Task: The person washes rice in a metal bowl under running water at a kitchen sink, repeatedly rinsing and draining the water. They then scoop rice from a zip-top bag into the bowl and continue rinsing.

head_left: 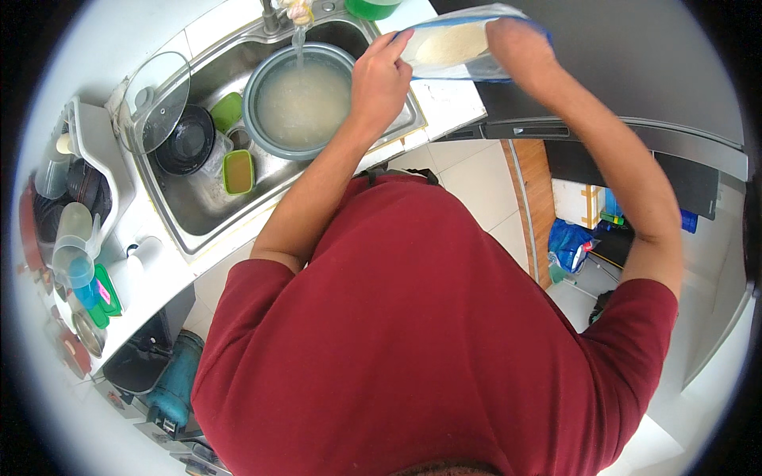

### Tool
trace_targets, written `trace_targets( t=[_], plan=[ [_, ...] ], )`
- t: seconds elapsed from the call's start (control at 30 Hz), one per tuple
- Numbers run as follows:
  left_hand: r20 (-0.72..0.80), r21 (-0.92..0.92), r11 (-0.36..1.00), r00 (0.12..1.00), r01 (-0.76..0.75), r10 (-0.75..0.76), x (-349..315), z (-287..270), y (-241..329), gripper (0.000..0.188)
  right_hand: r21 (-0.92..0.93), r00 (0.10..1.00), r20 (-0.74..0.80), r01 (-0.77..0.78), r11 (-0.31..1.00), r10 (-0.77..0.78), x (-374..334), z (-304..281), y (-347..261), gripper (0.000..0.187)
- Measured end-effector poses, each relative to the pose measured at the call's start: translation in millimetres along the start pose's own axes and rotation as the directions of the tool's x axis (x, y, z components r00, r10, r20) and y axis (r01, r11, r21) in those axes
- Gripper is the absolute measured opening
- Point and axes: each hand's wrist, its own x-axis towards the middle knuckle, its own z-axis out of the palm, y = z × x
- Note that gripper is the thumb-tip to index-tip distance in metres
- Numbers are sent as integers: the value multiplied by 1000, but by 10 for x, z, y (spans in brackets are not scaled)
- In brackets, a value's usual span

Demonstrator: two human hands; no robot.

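2 hands (pixel 382 81) (pixel 520 54) on bag (pixel 454 44); far-left pink label (pixel 104 294) unreadable.

No lettering or number can be made out across this kitchen. A pink label (pixel 104 293) marks a green container (pixel 108 287) on the counter at far left, its print too small to read. At right, a red-and-white patch (pixel 588 247) shows on a blue bag (pixel 565 244), too blurred to tell whether it bears words. Beside the bag, small green packs (pixel 611 218) show no print sharp enough to decipher.
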Motion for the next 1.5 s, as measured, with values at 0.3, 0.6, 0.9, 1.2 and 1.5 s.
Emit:
trace_targets(
  t=[0.3,0.6,0.9,1.2,1.5],
  plan=[
    [180,100,993,981,60,-77,-54,173,-184,46,267,952,61,-306,914,301,39,1177,-538,12],
    [606,60,998,794,23,-55,981,925,79,36,795,769,517,-594,121,376,-167,1798,-638,28],
    [942,56,998,333,-16,-48,1630,1699,241,39,27,669,743,-5,-1000,17,-364,1765,-828,19],
    [901,199,973,411,-117,-135,1872,1592,289,30,146,591,795,31,-989,136,-294,1450,-766,19],
    [898,149,980,433,-131,-78,1932,1413,300,29,224,520,821,85,-971,235,-457,807,-734,23]
  ],
)
